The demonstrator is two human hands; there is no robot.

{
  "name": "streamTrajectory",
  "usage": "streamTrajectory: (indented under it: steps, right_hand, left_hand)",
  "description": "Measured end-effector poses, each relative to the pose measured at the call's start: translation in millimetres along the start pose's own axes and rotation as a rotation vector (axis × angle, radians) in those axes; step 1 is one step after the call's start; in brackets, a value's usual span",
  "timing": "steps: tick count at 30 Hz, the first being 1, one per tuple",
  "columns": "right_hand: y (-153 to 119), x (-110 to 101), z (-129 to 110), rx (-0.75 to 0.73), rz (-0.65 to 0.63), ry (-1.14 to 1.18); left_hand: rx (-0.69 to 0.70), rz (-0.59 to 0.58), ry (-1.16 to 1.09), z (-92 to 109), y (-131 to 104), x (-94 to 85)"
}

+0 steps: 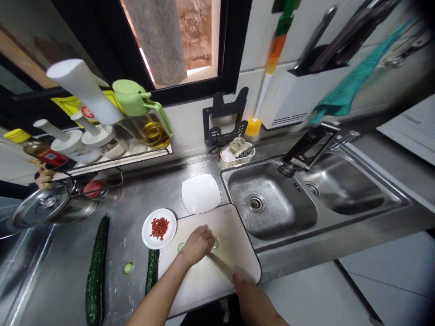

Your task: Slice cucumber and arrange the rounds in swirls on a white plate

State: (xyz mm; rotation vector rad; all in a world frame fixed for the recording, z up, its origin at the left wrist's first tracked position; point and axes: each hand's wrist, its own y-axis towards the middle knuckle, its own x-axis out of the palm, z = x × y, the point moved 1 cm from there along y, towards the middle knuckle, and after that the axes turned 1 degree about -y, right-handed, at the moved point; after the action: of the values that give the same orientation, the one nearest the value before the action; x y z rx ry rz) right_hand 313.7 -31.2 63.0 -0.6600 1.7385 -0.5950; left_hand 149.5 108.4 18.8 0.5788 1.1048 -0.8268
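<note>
On the white cutting board, my left hand is closed, with its fingers bent down over cucumber. A pale green cucumber slice shows at the fingertips; the rest under the hand is hidden. Another slice lies to the left of the hand. My right hand grips a kitchen knife, its blurred blade angled toward the left fingertips. Left of the board lie a cut length of cucumber, a small cucumber end and a long whole cucumber.
A plate of chopped red pieces overlaps the board's corner. Behind the board stands a white square dish. The double sink with a black faucet is at the right. Jars and an oil jug fill the rack at left.
</note>
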Motion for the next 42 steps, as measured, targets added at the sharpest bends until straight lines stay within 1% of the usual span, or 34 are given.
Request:
streamTrajectory:
  steps: [5,8,10,12,16,20,23,26,28,30,32,34,37,39,42]
  right_hand:
    - [-2,-7,-2,0.013,-0.012,0.027]
    - [-3,-7,-1,0.012,-0.017,0.03]
    - [-2,-4,0,0.005,0.005,0.053]
    - [-1,-1,2,0.004,0.03,0.069]
    - [0,1,5,0.005,0.033,0.078]
    - [0,-3,4,0.008,0.013,0.085]
    - [-2,-7,4,0.015,-0.015,0.072]
    - [-4,-11,5,0.015,-0.055,0.049]
    - [-6,-14,7,0.014,-0.072,0.06]
    - [-8,-18,8,0.023,-0.088,0.082]
    - [-10,-23,9,0.032,-0.091,0.1]
    - [-11,-28,8,0.04,-0.093,0.1]
    - [-9,-33,2,0.056,-0.098,0.079]
    - [-7,-33,-4,0.054,-0.089,0.053]
    - [-3,-31,-13,0.033,-0.045,0.021]
  left_hand:
    - [0.023,-0.021,0.019,-3,5,7.6]
    - [-0.005,-0.006,-0.048,-4,6,7.9]
    - [-0.044,0.002,-0.115,-3,6,6.1]
    - [-0.122,0.027,-0.212,-3,5,3.2]
    - [-0.394,0.119,-0.472,-3,0,-0.5]
    - [-0.664,0.212,-0.722,-5,-13,5.0]
    - [-0.822,0.284,-0.896,-6,-27,11.6]
    - [-0.924,0.302,-1.072,-2,-40,16.8]
    - [-0.942,0.278,-1.183,3,-45,20.0]
    - [-0.954,0.243,-1.239,6,-49,23.6]
    - [-0.994,0.218,-1.203,8,-53,27.4]
    - [-1.023,0.216,-1.075,7,-57,29.9]
    - [-0.997,0.225,-0.826,5,-61,30.0]
    - [-0.99,0.228,-0.71,6,-64,28.7]
    - [-1.013,0.229,-0.649,9,-65,26.7]
